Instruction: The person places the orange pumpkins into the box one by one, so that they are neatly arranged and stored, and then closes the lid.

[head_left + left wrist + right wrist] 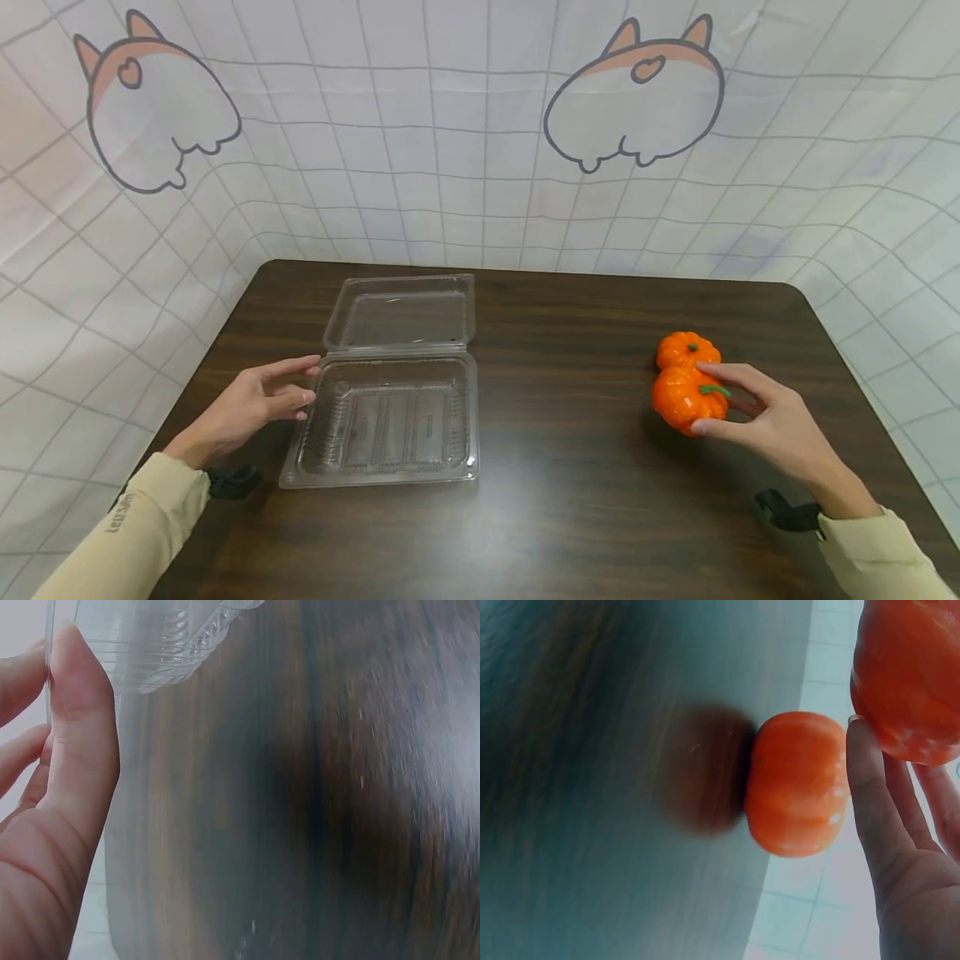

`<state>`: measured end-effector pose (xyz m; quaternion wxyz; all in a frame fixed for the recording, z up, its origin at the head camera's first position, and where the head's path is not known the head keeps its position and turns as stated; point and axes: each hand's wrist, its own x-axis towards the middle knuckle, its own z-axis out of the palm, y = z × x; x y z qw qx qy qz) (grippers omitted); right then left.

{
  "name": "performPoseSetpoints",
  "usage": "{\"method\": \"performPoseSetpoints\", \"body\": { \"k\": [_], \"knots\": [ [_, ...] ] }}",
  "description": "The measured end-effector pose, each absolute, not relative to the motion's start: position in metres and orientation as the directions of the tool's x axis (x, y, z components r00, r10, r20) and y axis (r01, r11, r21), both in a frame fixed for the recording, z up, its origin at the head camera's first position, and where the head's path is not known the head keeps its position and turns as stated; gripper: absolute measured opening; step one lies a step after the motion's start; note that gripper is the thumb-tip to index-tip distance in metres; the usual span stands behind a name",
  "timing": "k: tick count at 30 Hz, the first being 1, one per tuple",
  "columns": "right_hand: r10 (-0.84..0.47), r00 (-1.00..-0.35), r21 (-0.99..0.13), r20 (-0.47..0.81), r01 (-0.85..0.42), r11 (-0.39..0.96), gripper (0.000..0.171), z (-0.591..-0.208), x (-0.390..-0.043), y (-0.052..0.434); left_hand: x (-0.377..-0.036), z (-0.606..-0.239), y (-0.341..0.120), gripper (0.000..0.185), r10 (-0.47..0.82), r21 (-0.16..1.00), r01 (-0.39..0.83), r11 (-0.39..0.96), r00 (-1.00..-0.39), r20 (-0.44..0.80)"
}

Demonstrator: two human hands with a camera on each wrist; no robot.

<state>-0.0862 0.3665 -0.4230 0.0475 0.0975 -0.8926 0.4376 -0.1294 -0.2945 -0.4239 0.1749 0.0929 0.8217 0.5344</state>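
Dark wood table [585,500] under both hands. Open clear clamshell container [390,417] right against the left hand [251,404], fingers mostly straight and touching its edge. Off on the other side, near pumpkin [686,400] pinched between thumb and fingers of the right hand [780,425]; second pumpkin [684,350] just past those fingertips, touching the first.

2 beige long sleeves [142,521], black wrist straps [234,482], perhaps lettering on the left cuff.
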Motion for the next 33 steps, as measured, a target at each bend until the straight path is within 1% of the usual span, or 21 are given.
{"method": "performPoseSetpoints", "body": {
  "k": [5, 11, 22, 28, 33],
  "knots": [
    [-0.128, -0.973, -0.775, 0.193, -0.231, 0.588, 0.07, -0.419, -0.09, 0.36, -0.132, -0.427, -0.285, 0.071, 0.339, 0.913, -0.039, 0.405, -0.922, -0.189],
    [-0.135, -0.968, -0.788, 0.212, -0.251, 0.562, 0.071, -0.414, -0.095, 0.35, -0.135, -0.428, -0.271, 0.071, 0.353, 0.932, -0.054, 0.36, -0.916, -0.189],
    [-0.129, -0.973, -0.837, 0.19, -0.229, 0.497, 0.071, -0.402, -0.103, 0.327, -0.141, -0.435, -0.244, 0.07, 0.366, 0.946, -0.077, 0.315, -0.91, -0.196],
    [-0.133, -0.976, -0.836, 0.172, -0.216, 0.504, 0.069, -0.397, -0.106, 0.315, -0.145, -0.436, -0.228, 0.07, 0.375, 0.953, -0.089, 0.29, -0.905, -0.199],
    [-0.152, -0.973, -0.849, 0.173, -0.226, 0.478, 0.067, -0.394, -0.109, 0.303, -0.148, -0.439, -0.213, 0.068, 0.384, 0.958, -0.095, 0.269, -0.902, -0.197]
  ]
}}
